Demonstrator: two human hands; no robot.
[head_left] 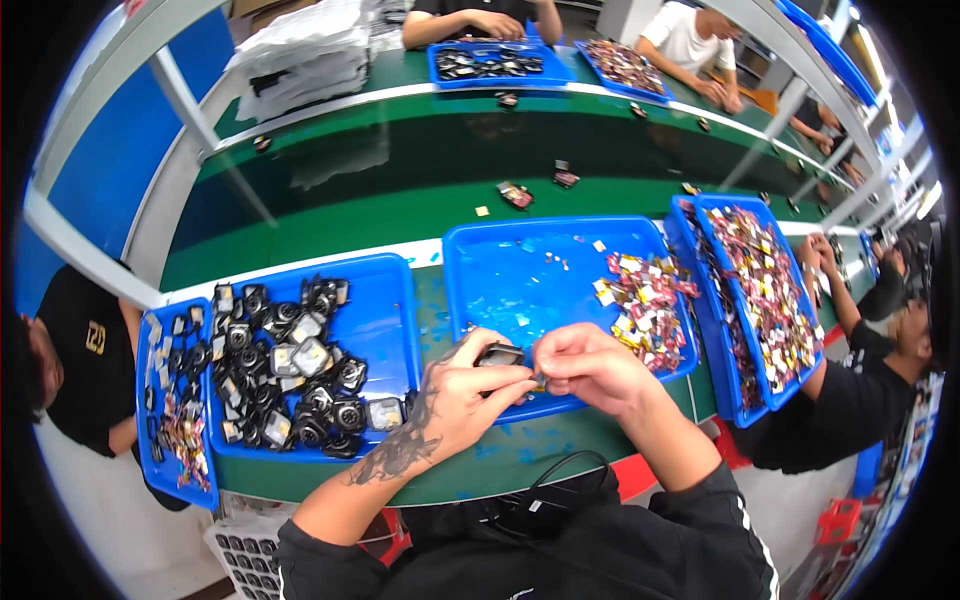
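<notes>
From the head view, I had my left hand (470,385) pinched shut on a small dark part (498,355), holding it just above the near rim of the middle blue tray (520,280). My right hand (590,365) was closed at the fingertips against that part's right end; something tiny seemed nipped there, but it was too small for me to tell what. The part sat between both hands, over the tray's front edge.

To do this well, I judged that the left hand should keep the part steady and level while the right worked only with its fingertips, staying over the tray so anything dropped would land inside. The left blue tray (385,300) of dark parts lay just beside my left wrist, and the pile of small colourful pieces (645,305) lay near my right hand.

That was the only view.
</notes>
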